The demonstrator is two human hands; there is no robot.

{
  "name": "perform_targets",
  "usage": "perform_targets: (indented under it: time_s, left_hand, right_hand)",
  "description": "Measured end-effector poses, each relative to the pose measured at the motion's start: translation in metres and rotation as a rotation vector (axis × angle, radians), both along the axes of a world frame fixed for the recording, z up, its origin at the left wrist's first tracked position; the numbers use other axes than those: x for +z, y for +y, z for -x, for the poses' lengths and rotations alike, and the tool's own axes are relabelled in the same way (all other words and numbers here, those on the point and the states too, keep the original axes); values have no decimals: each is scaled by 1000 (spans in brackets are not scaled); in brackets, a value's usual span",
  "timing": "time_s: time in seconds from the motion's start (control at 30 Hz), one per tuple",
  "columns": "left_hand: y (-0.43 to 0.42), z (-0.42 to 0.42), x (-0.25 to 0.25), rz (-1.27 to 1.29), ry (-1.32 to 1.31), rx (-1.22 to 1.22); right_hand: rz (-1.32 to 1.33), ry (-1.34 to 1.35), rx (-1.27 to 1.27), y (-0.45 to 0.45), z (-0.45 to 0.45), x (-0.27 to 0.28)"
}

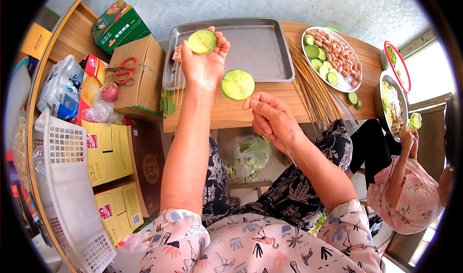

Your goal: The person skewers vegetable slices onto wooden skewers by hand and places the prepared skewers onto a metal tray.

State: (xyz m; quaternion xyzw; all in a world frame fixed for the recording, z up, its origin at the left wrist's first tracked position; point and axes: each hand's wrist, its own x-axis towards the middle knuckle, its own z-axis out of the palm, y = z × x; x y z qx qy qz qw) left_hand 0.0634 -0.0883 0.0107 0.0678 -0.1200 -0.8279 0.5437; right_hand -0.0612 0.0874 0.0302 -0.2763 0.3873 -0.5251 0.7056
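Observation:
My left hand (205,72) is raised palm up over the metal tray (253,51), with a round zucchini slice (202,42) held between thumb and fingers. The slice has pale green flesh and a thin green rim. My right hand (276,118) is closed in a pinch at the table's front edge, gripping a bamboo skewer (290,158) whose thin tail shows beside my wrist. Just beyond those fingertips a second zucchini slice (238,84) stands at the skewer's front end. Behind my left hand, pink food pieces (177,54) on sticks rest at the tray's left side.
Loose bamboo skewers (313,87) lie right of the tray. An oval plate (355,87) holds green slices and small sausages. At far right, a person's hands (409,140) hold a green vegetable piece near a bowl (386,113). Boxes (108,152) and scissors (126,70) are left.

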Motion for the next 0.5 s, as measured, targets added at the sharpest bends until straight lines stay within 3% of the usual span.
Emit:
perform_targets:
  time_s: [0.5]
  left_hand:
    - [6,6,-4,105,-52,-19]
  right_hand:
    - [-2,43,-19,-1,-1,0]
